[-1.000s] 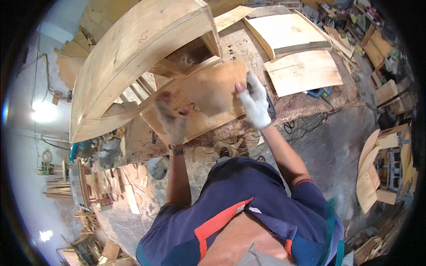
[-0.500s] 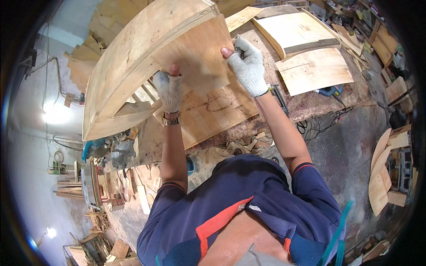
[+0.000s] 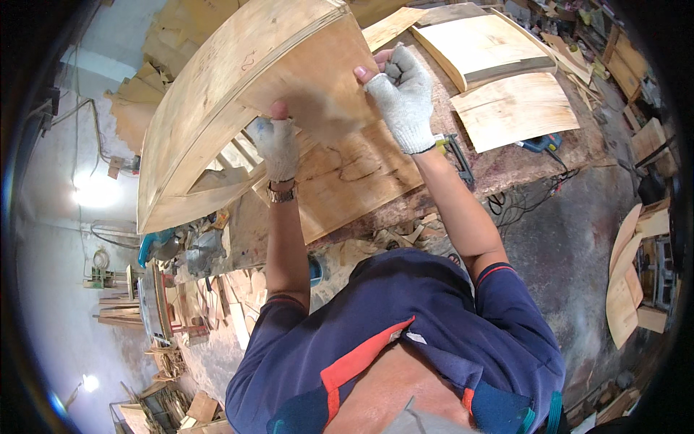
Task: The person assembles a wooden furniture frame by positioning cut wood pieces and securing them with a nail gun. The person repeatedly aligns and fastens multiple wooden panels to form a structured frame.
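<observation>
A large curved plywood piece of framework (image 3: pixel 210 108) stands tilted over the bench, with slats showing through a gap near its lower end. Against its near side lies a thin plywood panel (image 3: pixel 314 69). My left hand (image 3: pixel 275 145), in a white fingerless-thumb glove, is closed on the panel's lower left edge, thumb on the face and fingers hidden behind. At the panel's right edge my right hand (image 3: pixel 403 94), gloved alike, pinches it between bare thumb and fingers. Below both hands a flat plywood sheet (image 3: pixel 354 181) rests on the bench.
Right of my right hand, a curved plywood panel (image 3: pixel 515 112) lies before a second curved wooden assembly (image 3: pixel 477 43). A clamp-like tool (image 3: pixel 457 163) and a blue power tool (image 3: pixel 542 142) sit near the bench edge (image 3: pixel 585 155). Another teal power tool (image 3: pixel 155 246) is at left.
The thin panel has shifted slightly up and left, its top edge now closer in line with the framework. Both hands moved with it, keeping their hold.
</observation>
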Demonstrator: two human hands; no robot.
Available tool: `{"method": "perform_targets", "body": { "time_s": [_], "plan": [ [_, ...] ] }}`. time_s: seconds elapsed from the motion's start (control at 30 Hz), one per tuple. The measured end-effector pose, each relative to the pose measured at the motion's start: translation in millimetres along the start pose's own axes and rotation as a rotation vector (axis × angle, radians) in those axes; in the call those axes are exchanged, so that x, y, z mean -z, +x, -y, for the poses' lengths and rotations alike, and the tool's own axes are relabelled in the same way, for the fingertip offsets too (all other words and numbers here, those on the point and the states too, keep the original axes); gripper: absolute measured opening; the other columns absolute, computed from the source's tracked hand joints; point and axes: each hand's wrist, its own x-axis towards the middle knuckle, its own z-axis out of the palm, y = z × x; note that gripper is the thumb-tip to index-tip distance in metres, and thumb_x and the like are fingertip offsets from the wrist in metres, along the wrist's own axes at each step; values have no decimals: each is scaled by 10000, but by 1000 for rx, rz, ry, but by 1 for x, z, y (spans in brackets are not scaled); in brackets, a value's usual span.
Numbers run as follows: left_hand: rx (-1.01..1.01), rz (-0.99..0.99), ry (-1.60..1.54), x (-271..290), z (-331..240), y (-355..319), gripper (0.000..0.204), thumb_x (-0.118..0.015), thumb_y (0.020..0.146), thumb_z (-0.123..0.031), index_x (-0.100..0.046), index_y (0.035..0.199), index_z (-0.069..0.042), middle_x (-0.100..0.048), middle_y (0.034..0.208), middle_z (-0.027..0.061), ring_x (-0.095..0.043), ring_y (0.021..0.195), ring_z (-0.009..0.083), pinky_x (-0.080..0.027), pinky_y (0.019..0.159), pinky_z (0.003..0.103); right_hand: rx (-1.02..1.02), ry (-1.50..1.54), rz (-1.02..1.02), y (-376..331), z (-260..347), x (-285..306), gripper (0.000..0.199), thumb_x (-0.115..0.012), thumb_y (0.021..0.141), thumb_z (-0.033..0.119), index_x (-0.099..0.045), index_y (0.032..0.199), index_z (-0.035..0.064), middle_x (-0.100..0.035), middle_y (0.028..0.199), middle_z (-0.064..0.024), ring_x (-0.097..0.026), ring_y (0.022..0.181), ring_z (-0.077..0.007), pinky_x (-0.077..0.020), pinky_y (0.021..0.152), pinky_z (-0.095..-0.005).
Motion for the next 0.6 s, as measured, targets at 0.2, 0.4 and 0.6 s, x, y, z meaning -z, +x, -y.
{"method": "perform_targets", "body": {
  "time_s": [0.2, 0.4, 0.6],
  "plan": [
    [37, -129, 298, -4, 3, 1, 464, -670, 998, -371, -536, 1175, 37, -630, 991, 94, -576, 907, 144, -501, 805, 336, 262, -473, -326, -20, -1, -5, 436, -896, 742, 225, -617, 996, 6, -602, 934, -92, -595, 839, -216, -507, 741, -371],
    [16, -272, 303, -7, -4, -2, 327, -643, 1019, -282, -560, 1111, 20, -615, 970, 122, -601, 916, 234, -506, 806, 428, 174, -440, -187, -115, -79, -14, 848, -873, 746, 381, -471, 1409, 38, -470, 1384, -225, -487, 1259, -386, -446, 1038, -463],
    [-180, -167, 721, 5, 2, 7, 574, -484, 1058, -493, -609, 1049, 66, -670, 1049, 254, -637, 886, 330, -514, 773, 446, 195, -497, -217, -104, -117, -34, 1071, -845, 717, 528, -368, 1521, 5, -211, 1645, -264, -232, 1519, -445, -252, 1230, -512]
  ]
}}
